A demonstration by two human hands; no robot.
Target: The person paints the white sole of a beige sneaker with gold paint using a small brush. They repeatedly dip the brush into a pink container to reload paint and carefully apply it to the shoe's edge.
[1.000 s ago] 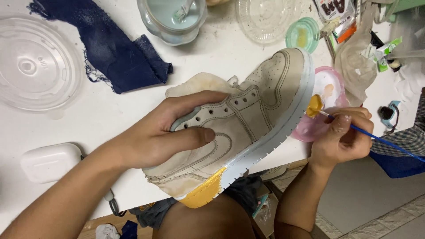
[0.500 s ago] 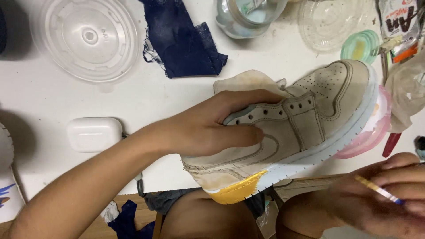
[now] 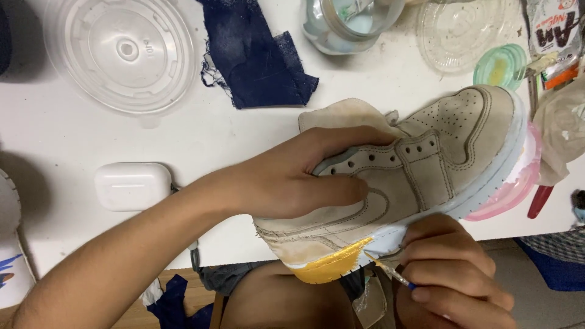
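Yellow paint covers the heel end of the midsole, and your right hand (image 3: 454, 277), low in the right of the frame, is pinched shut on a thin paintbrush (image 3: 390, 272) whose tip meets the edge of that yellow patch (image 3: 329, 265). The fine grip near the ferrule suits edge work along the sole line.

Your left hand (image 3: 292, 180), at centre frame, is clamped over the collar and side of the beige suede high-top sneaker (image 3: 426, 164), thumb on top and fingers across the side panel. You hold the shoe tilted, heel toward your lap and toe up toward the right, so the sole edge faces the brush; the shoe overhangs the near edge of the white table (image 3: 201, 140).

Outward from the hands: a pink round palette (image 3: 515, 189) sits under the toe, within easy reach. A white earbud case (image 3: 132, 186) lies at left of centre. A frayed navy cloth scrap (image 3: 256, 58) lies at upper centre, a clear plastic lid (image 3: 122, 52) at upper left, a glass jar of cloudy water (image 3: 350, 21) at the top edge, and a small green cap (image 3: 499, 66) at upper right.
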